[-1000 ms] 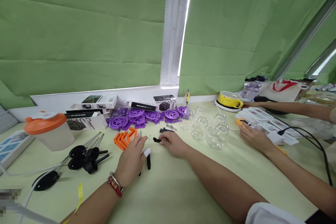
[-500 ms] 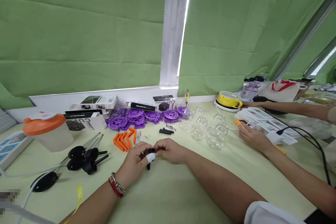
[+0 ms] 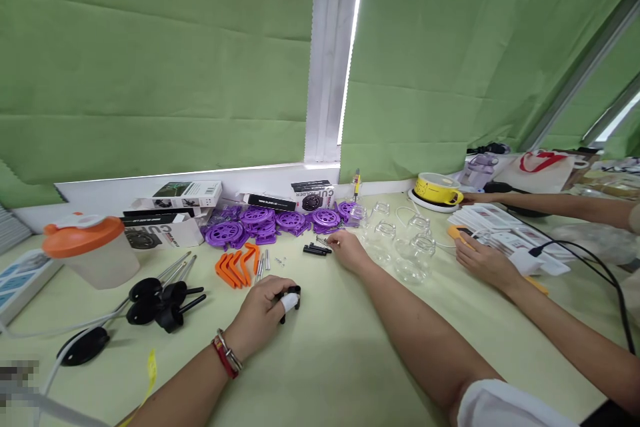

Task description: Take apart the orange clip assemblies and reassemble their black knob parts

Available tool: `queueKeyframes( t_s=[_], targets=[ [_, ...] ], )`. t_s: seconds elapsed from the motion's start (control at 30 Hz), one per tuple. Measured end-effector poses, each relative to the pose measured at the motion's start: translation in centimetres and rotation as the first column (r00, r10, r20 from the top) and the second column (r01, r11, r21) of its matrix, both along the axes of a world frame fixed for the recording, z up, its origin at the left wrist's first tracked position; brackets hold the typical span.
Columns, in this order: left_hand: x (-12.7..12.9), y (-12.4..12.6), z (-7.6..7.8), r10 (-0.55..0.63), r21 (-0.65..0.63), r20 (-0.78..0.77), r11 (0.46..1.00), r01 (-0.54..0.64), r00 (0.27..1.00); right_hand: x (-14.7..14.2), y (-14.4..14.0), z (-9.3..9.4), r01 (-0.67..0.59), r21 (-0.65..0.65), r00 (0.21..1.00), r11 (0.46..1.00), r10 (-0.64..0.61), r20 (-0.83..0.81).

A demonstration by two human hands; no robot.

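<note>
We are pinching a small black plastic part [image 3: 291, 296] in our left hand [image 3: 260, 317], low over the pale green table [image 3: 325, 360], fingers closed around it. Our right hand [image 3: 349, 251] is reaching out, fingertips curling onto the little metal springs [image 3: 324, 240] beside the purple plastic discs [image 3: 280, 221], grip unclear

Through the head camera I saw that both forearms were bare. The left hand [image 3: 260, 317] had a white wrap or bandage around the tip of one finger [image 3: 289, 303]. On that wrist sat stacked bracelets [image 3: 224, 356], a red band beside a thin silver-coloured one with small beads. The right hand [image 3: 346, 251] wore no ring or band that I could make out. At the lower edge, the right upper arm ended in a short white sleeve [image 3: 505, 407], its hem rolled into a soft fold.
</note>
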State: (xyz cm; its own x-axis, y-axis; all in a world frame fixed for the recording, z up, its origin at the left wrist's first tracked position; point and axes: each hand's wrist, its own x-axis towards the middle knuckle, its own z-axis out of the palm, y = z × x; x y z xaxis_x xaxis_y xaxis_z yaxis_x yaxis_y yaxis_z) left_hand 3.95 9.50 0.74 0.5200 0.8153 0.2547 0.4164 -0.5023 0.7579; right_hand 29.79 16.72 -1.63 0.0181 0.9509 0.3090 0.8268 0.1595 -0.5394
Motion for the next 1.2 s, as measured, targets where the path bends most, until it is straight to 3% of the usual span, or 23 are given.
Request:
queueKeyframes(
  t_s=[0.33,0.57,1.2],
  targets=[
    [-0.10,-0.05,0.30,0.009,0.045,-0.047,0.999,-0.006,0.999,-0.35,0.08,-0.08,-0.011,-0.080,0.997,0.997,0.016,0.069],
    [-0.05,-0.14,0.51,0.007,0.050,-0.058,0.999,-0.004,0.998,-0.40,-0.37,0.10,-0.002,-0.063,0.995,0.998,0.008,0.097],
    [-0.29,0.05,0.42,0.004,0.047,-0.043,0.999,-0.002,0.999,0.59,-0.56,-0.21,0.118,-0.120,0.982,0.986,-0.098,0.164]
  ],
)
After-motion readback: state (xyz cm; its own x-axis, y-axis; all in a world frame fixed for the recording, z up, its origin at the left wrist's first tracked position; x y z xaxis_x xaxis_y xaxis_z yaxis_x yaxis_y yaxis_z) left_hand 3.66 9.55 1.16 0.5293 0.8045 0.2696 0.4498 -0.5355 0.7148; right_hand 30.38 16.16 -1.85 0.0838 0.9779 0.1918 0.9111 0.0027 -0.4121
